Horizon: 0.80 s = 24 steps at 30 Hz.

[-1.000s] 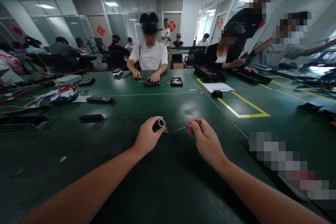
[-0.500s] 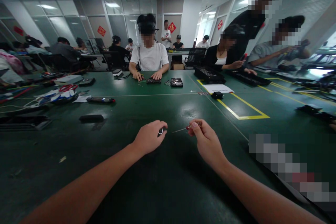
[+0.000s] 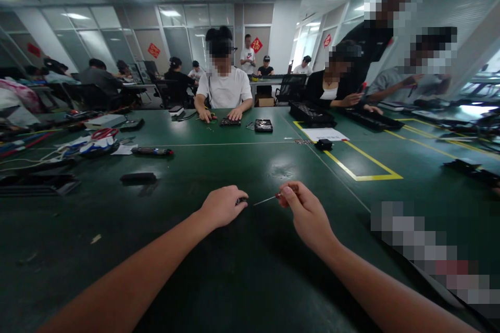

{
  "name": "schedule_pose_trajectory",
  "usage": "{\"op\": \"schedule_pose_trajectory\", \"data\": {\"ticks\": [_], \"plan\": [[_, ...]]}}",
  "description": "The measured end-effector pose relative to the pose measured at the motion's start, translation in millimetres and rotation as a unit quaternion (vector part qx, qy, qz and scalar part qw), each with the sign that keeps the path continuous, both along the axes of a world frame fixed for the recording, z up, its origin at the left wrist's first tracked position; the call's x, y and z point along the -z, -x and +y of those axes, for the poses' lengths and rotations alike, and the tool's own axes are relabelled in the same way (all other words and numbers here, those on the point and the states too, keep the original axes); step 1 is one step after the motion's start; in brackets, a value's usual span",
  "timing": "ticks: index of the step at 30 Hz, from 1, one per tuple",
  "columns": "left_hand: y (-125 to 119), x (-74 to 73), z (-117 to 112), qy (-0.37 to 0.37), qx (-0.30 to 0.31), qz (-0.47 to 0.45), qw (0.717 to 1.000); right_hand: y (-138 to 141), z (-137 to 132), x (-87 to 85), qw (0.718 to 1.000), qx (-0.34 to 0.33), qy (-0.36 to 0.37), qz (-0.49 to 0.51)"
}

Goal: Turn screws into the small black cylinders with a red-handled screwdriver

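Observation:
My left hand [image 3: 223, 206] rests on the green table [image 3: 242, 166] with its fingers curled over a small black cylinder [image 3: 241, 201], of which only a sliver shows at the fingertips. My right hand [image 3: 304, 210] is closed in a pinch on the red handle of a thin screwdriver [image 3: 267, 199]. Its metal shaft points left, with the tip a short way from the left fingertips. Both forearms reach in from the bottom of the view.
Across the table a person in a white shirt handles small black devices [image 3: 263, 125]. Other people sit at the right by black trays [image 3: 310, 112]. A yellow taped rectangle [image 3: 363, 164] marks the table. Cables, scissors [image 3: 102, 132] and black bars [image 3: 137, 178] lie to the left.
My left hand has lowered and rolled forward, so the cylinder's open end, plainly visible before, is now nearly covered by the fingers. The right hand and screwdriver have barely shifted.

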State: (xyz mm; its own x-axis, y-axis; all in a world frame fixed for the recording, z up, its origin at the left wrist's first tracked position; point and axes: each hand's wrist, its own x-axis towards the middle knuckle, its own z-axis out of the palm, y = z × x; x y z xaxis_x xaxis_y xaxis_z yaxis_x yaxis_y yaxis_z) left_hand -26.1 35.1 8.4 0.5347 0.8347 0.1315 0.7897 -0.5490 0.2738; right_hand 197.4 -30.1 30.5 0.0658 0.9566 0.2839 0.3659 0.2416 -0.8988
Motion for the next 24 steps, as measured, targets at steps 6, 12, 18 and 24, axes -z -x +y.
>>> {"op": "schedule_pose_trajectory", "data": {"ticks": [6, 12, 18, 24], "plan": [[11.3, -18.2, 3.1, 0.082, -0.044, 0.023, 0.995, -2.0, 3.1, 4.2, 1.000, -0.018, 0.000, 0.007], [41.5, -37.7, 10.7, 0.288, -0.100, -0.217, 0.927, -2.4, 1.9, 2.6, 0.999, -0.035, 0.008, 0.006], [98.1, -46.9, 16.4, 0.403, -0.181, -0.569, 0.694, -2.3, 0.9, 3.5, 0.999, -0.042, 0.014, 0.002], [179.4, -60.9, 9.5, 0.321, -0.288, -0.681, 0.592, -2.0, 1.8, 3.2, 0.999, -0.039, 0.016, 0.008]]}}
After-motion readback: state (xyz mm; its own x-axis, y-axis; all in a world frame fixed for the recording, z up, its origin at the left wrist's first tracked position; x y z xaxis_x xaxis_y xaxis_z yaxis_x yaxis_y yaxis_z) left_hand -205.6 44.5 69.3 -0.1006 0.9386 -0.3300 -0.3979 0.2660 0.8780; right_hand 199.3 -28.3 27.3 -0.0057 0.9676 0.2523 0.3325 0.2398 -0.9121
